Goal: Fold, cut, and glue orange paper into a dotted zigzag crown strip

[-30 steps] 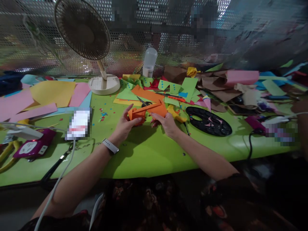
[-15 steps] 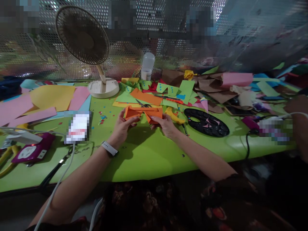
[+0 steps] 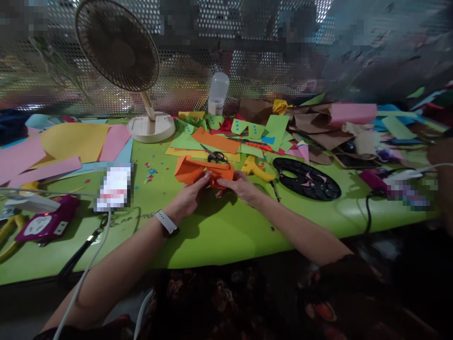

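A folded piece of orange paper [image 3: 187, 171] is held between my two hands above the green table. My left hand [image 3: 191, 194] is closed on its lower edge near the middle, thumb on top. My right hand [image 3: 240, 186] pinches the paper's right end, thumb across the front; its other fingers are partly hidden behind. Just beyond the paper lie dark-handled scissors [image 3: 215, 155]. A yellow glue gun [image 3: 257, 169] rests to the right of my right hand, and a black palette [image 3: 307, 180] with pink scraps sits further right.
A fan [image 3: 151, 126] and a clear bottle [image 3: 218, 92] stand at the back. Coloured paper sheets [image 3: 74, 141] cover the left, brown paper [image 3: 314, 125] the right. A lit phone [image 3: 115, 186] with a cable and a purple power strip [image 3: 49, 219] lie at left.
My left hand has shifted from the paper's left end toward its middle, closer to my right hand. The paper's left end now sticks out free and tilts slightly.
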A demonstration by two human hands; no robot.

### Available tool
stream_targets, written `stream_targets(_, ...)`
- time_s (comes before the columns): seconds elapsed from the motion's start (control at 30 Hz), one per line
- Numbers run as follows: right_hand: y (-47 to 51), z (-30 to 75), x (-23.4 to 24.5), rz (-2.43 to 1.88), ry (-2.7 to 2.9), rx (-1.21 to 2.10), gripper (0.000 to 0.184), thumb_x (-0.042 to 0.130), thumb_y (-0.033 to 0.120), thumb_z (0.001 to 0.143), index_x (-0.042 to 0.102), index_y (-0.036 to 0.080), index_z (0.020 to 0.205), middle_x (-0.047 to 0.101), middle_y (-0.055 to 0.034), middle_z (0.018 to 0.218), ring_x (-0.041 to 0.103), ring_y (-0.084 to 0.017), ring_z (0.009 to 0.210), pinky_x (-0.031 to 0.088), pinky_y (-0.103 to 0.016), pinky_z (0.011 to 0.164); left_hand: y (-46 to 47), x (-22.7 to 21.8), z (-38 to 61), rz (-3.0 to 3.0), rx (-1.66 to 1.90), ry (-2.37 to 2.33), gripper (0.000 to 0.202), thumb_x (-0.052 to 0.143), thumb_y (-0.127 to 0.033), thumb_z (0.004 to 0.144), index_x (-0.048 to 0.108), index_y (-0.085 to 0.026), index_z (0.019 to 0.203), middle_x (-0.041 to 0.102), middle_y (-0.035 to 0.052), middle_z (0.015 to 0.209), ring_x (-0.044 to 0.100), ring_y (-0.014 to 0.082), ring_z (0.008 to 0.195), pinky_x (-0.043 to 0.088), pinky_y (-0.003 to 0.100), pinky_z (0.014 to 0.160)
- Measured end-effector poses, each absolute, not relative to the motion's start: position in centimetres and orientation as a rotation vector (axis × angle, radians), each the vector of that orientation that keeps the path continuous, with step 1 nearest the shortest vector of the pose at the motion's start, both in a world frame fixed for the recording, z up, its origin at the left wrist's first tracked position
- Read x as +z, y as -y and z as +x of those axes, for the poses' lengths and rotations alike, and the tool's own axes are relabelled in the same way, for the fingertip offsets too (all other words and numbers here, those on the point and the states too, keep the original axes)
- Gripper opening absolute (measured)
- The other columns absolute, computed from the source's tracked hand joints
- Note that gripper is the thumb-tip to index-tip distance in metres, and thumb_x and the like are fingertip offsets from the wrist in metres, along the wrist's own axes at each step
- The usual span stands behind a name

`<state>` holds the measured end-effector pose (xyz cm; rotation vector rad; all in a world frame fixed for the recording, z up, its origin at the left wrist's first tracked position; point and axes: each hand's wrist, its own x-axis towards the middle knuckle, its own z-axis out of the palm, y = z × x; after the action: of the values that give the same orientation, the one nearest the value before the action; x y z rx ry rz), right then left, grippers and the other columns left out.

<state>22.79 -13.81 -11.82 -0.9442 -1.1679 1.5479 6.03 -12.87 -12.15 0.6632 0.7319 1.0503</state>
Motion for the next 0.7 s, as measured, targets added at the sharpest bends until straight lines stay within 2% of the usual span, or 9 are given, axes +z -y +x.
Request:
stream_targets(0.17, 13.9, 23.4, -11.2, -0.910, 1.283, 1.597, 0.038, 0.083, 0.041, 0.068, 0.071, 0.016, 0.094, 0.074, -0.0032, 0.079, 0.068, -0.014, 0.059, 0.060, -0.028, 0.061, 12.9, -11.7, 6.1, 0.658, 1.168, -0.790, 0.028, 0.088, -0.030, 0.065, 0.074, -0.018, 0.086, 0.076, 0.0016, 0.090, 0.070, 0.0149, 0.081, 0.057, 0.024, 0.075)
stream_targets(0.27, 13.6, 24.0, -11.4, -0.921, 1.242, 1.566, 0.042, 0.074, 0.055, 0.074, 0.067, 0.017, 0.090, 0.073, -0.0032, 0.073, 0.068, -0.014, 0.057, 0.058, -0.027, 0.056, 12.5, -11.7, 5.9, 0.685, 1.215, -0.831, 0.031, 0.089, -0.033, 0.062, 0.074, -0.018, 0.085, 0.075, 0.0019, 0.086, 0.070, 0.0139, 0.077, 0.056, 0.023, 0.069)
stream_targets(0.37, 13.3, 24.4, -11.6, -0.941, 1.191, 1.447, 0.046, 0.062, 0.065, 0.081, 0.064, 0.019, 0.086, 0.070, -0.0016, 0.069, 0.065, -0.013, 0.053, 0.054, -0.025, 0.051, 12.2, -12.1, 5.8, 0.716, 1.221, -0.846, 0.035, 0.090, -0.034, 0.059, 0.074, -0.018, 0.086, 0.075, 0.0022, 0.085, 0.069, 0.0139, 0.076, 0.056, 0.024, 0.069)
stream_targets(0.47, 13.3, 24.4, -11.5, -0.941, 1.170, 1.346, 0.043, 0.062, 0.061, 0.084, 0.065, 0.023, 0.104, 0.066, 0.0025, 0.069, 0.062, -0.011, 0.052, 0.053, -0.024, 0.051, 12.1, -12.5, 5.8, 0.783, 1.211, -0.853, 0.036, 0.090, -0.036, 0.057, 0.075, -0.018, 0.084, 0.075, 0.0025, 0.087, 0.068, 0.0135, 0.078, 0.056, 0.025, 0.074)
stream_targets(0.53, 13.2, 24.2, -11.4, -0.966, 1.167, 1.334, 0.041, 0.064, 0.057, 0.084, 0.066, 0.023, 0.107, 0.063, 0.0034, 0.067, 0.061, -0.011, 0.053, 0.052, -0.024, 0.050, 12.1, -12.6, 5.7, 0.888, 1.221, -0.856, 0.036, 0.089, -0.038, 0.059, 0.075, -0.019, 0.085, 0.075, 0.0024, 0.089, 0.067, 0.0138, 0.080, 0.055, 0.026, 0.077)
stream_targets(0.7, 13.1, 24.0, -11.5, -1.024, 1.290, 1.360, 0.026, 0.078, 0.040, 0.071, 0.069, 0.018, 0.080, 0.065, 0.0008, 0.070, 0.058, -0.010, 0.053, 0.052, -0.025, 0.050, 11.8, -12.6, 5.0, 1.180, 1.217, -0.885, 0.031, 0.082, -0.043, 0.070, 0.077, -0.019, 0.089, 0.076, 0.0037, 0.091, 0.067, 0.0160, 0.087, 0.052, 0.027, 0.083)
